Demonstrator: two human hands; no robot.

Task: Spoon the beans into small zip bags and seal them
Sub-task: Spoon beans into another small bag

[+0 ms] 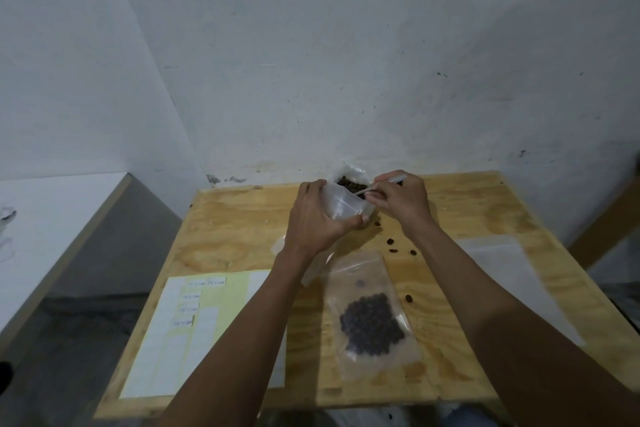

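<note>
From the head view, both hands are up near the far edge of the bench [242, 218], working right beside the big open bag of beans [349, 180] that stands against the wall. The left hand [318, 222] is wrapped around a small zip bag [341, 206], holding it upright with its mouth tipped toward the supply. The right hand [401, 199] pinches a thin spoon [372, 186] between closed fingers, its working end reaching across the small bag's mouth toward the dark beans; whether the spoon is loaded is too small to tell.

Nearer the front edge, in the middle of the bench, a filled zip bag [372, 315] lies flat with a dark clump of beans inside, so at least one portion looks done. A few stray beans [391, 241] are scattered on the wood just beyond it. Flat empty bags [498, 263] wait toward the right edge, and label sheets [194, 329] sit at the front left.

My read: this is the spooning step on a fresh bag. Next calls for a level carry into that narrow mouth, the left hand keeping it open.
</note>
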